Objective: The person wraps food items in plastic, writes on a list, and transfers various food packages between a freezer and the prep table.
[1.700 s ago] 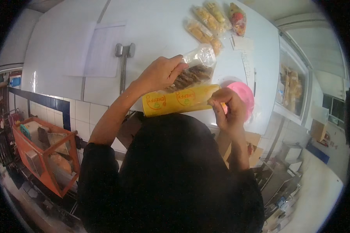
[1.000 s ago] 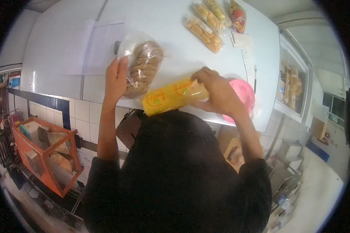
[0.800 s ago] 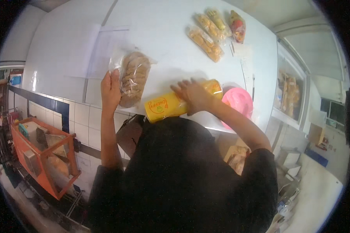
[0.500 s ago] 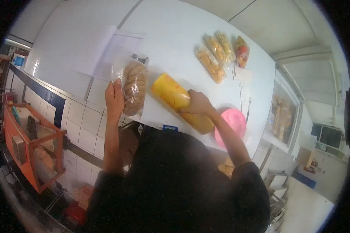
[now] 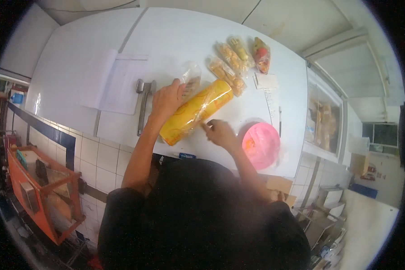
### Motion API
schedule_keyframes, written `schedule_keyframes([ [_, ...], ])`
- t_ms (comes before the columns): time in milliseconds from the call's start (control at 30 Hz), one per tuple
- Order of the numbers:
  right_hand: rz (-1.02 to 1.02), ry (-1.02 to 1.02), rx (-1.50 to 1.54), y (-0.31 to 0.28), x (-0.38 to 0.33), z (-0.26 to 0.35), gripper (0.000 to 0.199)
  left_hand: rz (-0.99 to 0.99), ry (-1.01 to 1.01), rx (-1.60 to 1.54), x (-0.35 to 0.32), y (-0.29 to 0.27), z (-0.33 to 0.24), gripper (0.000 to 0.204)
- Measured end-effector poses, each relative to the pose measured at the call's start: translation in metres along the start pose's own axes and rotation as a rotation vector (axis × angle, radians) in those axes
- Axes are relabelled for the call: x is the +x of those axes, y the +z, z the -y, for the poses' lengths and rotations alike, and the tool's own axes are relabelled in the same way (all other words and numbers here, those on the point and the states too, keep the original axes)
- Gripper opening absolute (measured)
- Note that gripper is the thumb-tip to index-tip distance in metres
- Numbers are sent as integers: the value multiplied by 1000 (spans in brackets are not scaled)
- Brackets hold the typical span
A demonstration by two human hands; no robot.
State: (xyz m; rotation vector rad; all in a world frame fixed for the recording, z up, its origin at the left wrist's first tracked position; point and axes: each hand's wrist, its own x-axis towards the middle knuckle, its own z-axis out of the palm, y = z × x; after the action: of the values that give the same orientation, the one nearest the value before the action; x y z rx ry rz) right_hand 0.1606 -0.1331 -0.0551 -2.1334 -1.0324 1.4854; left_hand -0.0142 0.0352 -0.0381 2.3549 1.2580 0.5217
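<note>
A long yellow roll in clear wrap (image 5: 195,112) lies slantwise on the white counter (image 5: 175,40). My left hand (image 5: 166,96) rests over the roll's upper side and grips a clear bag of brown food (image 5: 191,78) just behind it. My right hand (image 5: 218,131) is at the roll's near side, fingers curled onto its wrapper. My dark clothing fills the lower part of the view and hides the counter's front edge.
Several clear snack packets (image 5: 229,65) and a red-and-yellow one (image 5: 261,54) lie at the back. A pink round lid (image 5: 261,145) sits right of my right hand. Paper sheets (image 5: 121,83), a metal handle (image 5: 142,105), a paper slip (image 5: 267,81), an orange crate (image 5: 45,189) lower left.
The yellow roll has swung round and now lies slantwise with its far end to the upper right. My left hand carried the clear bag rightward to behind the roll. My right hand slid to the roll's near side.
</note>
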Motion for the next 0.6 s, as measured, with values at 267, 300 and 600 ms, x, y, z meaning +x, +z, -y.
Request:
schedule_keyframes([
  [267,-706,-555,-105,-70,61,-62,47,126,157,70,7,11,-1,33],
  [300,-627,-381,-123,-65,46,-67,46,154,155,97,7,13,1,33],
  [600,-277,-152,-260,-51,-100,-85,37,76,422,100,-42,38,-31,23],
])
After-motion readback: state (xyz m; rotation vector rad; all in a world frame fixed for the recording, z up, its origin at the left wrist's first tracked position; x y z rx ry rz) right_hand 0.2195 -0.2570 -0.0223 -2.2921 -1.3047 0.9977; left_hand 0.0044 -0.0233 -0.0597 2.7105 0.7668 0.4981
